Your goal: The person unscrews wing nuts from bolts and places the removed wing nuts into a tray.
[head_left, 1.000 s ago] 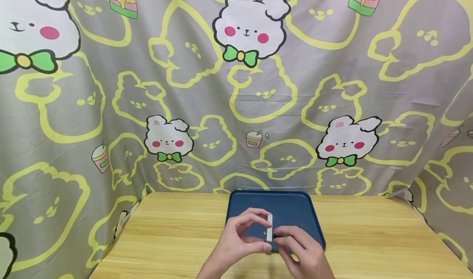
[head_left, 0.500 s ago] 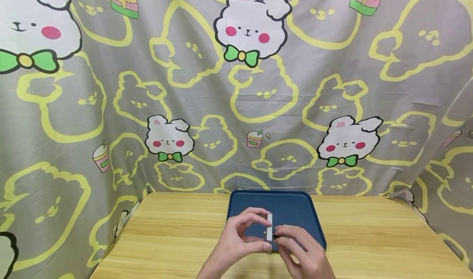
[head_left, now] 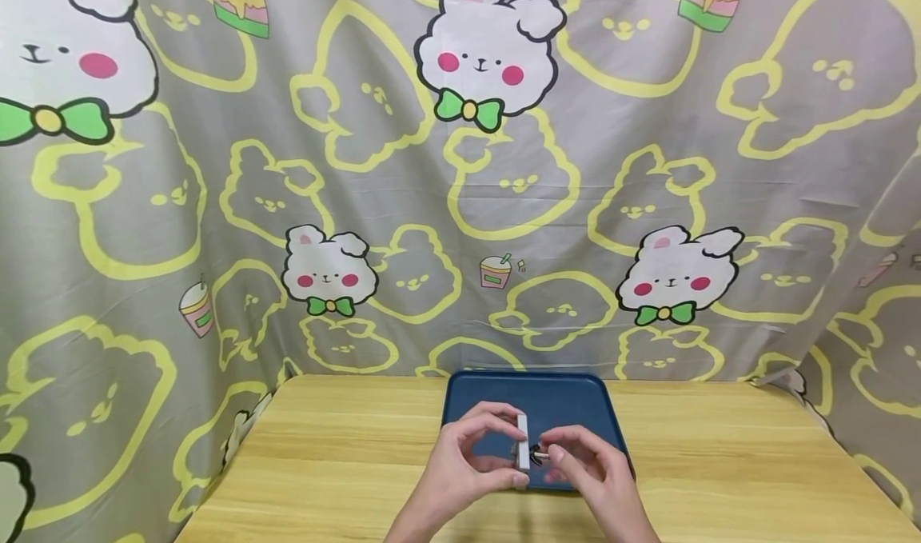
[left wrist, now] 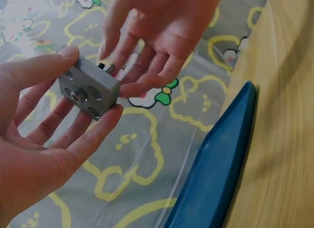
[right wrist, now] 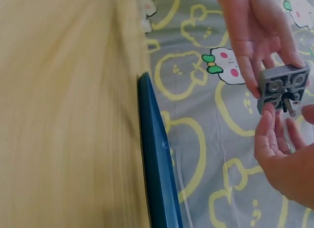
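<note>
My left hand holds a small grey square block on edge between thumb and fingertips, above the tray's near edge. Round recesses and a bolt end show on one face in the left wrist view. From the other face, a threaded bolt sticks out with a black wing-shaped nut at its base. Beside this face is my right hand, its fingers loosely spread around the bolt's free end. In the right wrist view, its fingertips lie right at the block's lower edge.
A blue tray lies on the wooden table, under and behind the hands. A grey curtain with cartoon prints hangs behind the table and along both its sides.
My right fingers, earlier closed around the nut on the bolt, have spread and drawn back a little to the right, leaving nut and bolt in sight. The left hand's hold is nearly unchanged.
</note>
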`<state>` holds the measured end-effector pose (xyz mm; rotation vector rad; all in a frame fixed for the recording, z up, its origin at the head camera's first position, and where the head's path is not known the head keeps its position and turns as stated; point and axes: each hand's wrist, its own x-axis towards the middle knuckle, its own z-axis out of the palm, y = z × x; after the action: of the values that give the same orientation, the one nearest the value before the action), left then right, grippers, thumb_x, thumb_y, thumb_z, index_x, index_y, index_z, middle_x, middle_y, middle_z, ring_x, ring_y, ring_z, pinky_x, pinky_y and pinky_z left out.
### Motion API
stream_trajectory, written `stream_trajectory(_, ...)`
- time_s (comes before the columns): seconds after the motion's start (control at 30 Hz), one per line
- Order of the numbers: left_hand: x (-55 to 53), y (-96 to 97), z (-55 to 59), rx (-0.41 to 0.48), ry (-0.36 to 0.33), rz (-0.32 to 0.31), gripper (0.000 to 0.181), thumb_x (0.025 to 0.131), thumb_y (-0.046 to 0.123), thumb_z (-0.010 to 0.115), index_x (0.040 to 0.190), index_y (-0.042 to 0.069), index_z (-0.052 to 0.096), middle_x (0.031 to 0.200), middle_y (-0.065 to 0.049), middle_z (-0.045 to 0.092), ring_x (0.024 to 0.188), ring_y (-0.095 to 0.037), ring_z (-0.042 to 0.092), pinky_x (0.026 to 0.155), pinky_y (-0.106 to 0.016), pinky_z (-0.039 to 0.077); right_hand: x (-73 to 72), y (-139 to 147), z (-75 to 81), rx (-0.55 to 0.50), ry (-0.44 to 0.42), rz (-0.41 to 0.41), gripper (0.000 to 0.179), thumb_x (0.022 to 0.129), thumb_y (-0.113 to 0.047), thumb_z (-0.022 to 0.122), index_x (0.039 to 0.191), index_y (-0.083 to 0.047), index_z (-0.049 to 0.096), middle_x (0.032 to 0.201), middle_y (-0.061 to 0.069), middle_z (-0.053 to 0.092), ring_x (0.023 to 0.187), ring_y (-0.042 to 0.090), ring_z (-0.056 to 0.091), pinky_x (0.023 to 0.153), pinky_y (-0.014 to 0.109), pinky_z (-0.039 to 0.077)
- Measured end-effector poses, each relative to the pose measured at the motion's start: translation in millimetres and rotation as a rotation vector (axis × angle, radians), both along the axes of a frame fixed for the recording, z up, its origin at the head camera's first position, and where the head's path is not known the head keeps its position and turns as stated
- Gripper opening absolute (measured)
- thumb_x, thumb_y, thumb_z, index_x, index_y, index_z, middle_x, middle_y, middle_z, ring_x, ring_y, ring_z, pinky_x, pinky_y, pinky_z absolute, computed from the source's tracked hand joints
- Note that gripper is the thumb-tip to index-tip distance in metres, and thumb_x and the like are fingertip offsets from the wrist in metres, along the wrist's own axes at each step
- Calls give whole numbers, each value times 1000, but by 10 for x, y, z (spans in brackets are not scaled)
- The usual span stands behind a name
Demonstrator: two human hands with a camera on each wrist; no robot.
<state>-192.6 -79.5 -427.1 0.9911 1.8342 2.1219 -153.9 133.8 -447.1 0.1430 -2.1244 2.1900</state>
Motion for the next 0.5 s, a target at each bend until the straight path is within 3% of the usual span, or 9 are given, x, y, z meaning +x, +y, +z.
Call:
stream_trajectory(0.1,15,13,0,-29,5,4,35,84,0,83,117,-1,70,138,-18,54,129,-31,54,88,-45,62,-40,47,4,-102,-162,109,42,102,-26,66,127,7,62,114,16,71,99,28,73,84,38,63)
stream_trajectory(0.2,28,35,-7,-41,34,5,33,85,2,83,116,2,71,138,-15,55,127,-30,55,86,-43,62,-72,105,-7,-169,-249,217,42,104,-27,63,130,6,61,116,12,70,103,26,71,88,36,61)
stream_trajectory(0.3,37,54,-21,-43,61,7,32,86,3,83,115,4,72,137,-13,56,126,-29,55,84,-42,63,-83,152,-16,-208,-285,280,39,105,-27,62,130,3,62,115,9,69,102,23,70,90,34,60)
stream_trajectory(0.5,44,74,-42,-49,74,8,32,85,4,84,115,5,73,137,-10,57,127,-28,54,82,-40,63,-90,183,-38,-239,-290,324,32,106,-23,60,127,1,64,110,9,71,96,21,70,88,33,60)
